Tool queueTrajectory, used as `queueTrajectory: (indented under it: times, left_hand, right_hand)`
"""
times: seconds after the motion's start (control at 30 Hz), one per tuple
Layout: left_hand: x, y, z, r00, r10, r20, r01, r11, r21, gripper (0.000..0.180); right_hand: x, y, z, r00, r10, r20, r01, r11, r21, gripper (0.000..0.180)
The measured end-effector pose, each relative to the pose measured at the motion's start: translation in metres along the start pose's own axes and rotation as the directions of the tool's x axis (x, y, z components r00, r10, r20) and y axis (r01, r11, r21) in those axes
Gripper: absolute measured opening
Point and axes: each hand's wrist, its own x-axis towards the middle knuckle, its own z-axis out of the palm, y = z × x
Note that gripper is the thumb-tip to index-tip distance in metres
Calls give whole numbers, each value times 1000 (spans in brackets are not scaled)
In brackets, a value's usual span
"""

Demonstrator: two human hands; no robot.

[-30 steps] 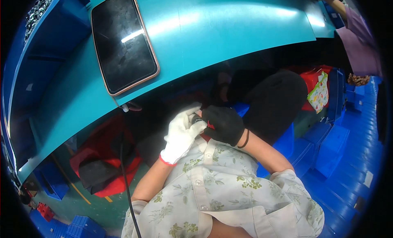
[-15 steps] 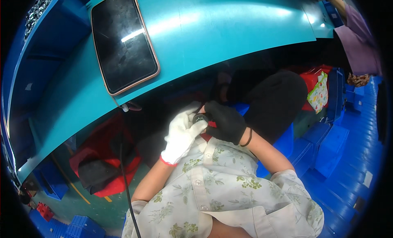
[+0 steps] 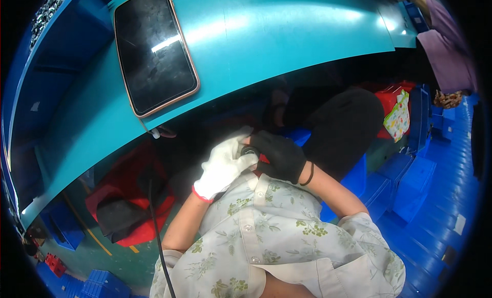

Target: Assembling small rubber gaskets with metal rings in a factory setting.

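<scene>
In front of my chest, my left hand (image 3: 219, 169), in a white glove with a red cuff, has its fingers closed around a small round black part (image 3: 249, 151). My right hand (image 3: 283, 157), in a black glove, meets it from the other side with fingers bent onto the same part. A bit of red (image 3: 264, 158) shows between the hands; whether it belongs to the part cannot be made out. Bare fingertips poke from the gloves, and the part's lower side is hidden by them.
A turquoise table (image 3: 266, 47) curves across ahead, bearing a large phone (image 3: 156, 57). At left stands a blue bin (image 3: 61, 52). Blue crates (image 3: 415, 182) sit low at right. A black cable (image 3: 154, 216) hangs by my left arm. Another person's sleeve (image 3: 446, 62) shows at upper right.
My left hand has shifted slightly left and its wrist has turned a little. The round black part has tilted between the fingers; both hands stay on it.
</scene>
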Motion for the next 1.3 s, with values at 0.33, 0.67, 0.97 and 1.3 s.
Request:
queueTrajectory:
  times: [0.33, 0.67, 0.97, 1.3]
  left_hand:
    - [-10, -2, 16, 990, 40, -138, -55, 993, -105, 52]
    - [-6, 2, 13, 995, -5, -104, -21, 969, -248, 45]
    - [-9, -29, -4, 893, 358, -274, -325, 932, 159, 41]
    - [-14, 8, 5, 995, -1, -97, -40, 905, -423, 55]
  right_hand:
    - [6, 7, -5, 998, -55, 12, 54, 998, 33, 44]
    - [3, 6, -3, 999, -23, -23, 24, 999, 39, 40]
    - [-3, 15, 8, 996, 89, -28, -78, 963, 258, 45]
    - [-6, 21, 3, 818, 459, 346, -566, 536, 626, 68]
